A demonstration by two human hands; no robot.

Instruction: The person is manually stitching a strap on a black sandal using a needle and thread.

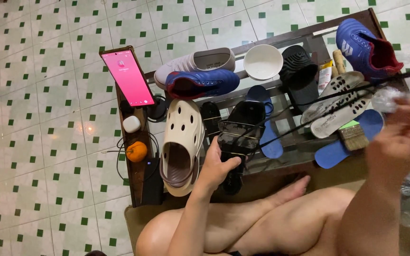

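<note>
- Black, glossy shoe [236, 135] is gripped by the left hand [217, 168] near the front edge of the tabletop [309, 35], with the thumb laid over its upper and the fingers wrapped beneath.
- Black laces [319, 102] are stretched from that shoe up to the right, toward the right hand [402, 137].
- The right hand is raised and blurred at the right side; its fingers appear curled, but whether the lace ends are pinched in them cannot be told.
- A cream clog [182, 144] is seen just beside the black shoe, on its left, sole down.
- Blue insoles [269, 137] are laid to the right of the shoe, and a wooden brush [354, 137] rests on another blue insole nearby.
- Two pale perforated insoles [338, 102] are crossed by the laces.
- Behind, a blue football boot [200, 83], a white sneaker [193, 61], a white bowl [263, 61] and a black slide sandal [300, 71] are lined up.
- A second blue boot [364, 47] is set at the far right corner.
- At the left end, a phone with a pink screen [130, 78] is propped up, with a white earbud case [131, 124] and an orange fruit [136, 151] below it.
</note>
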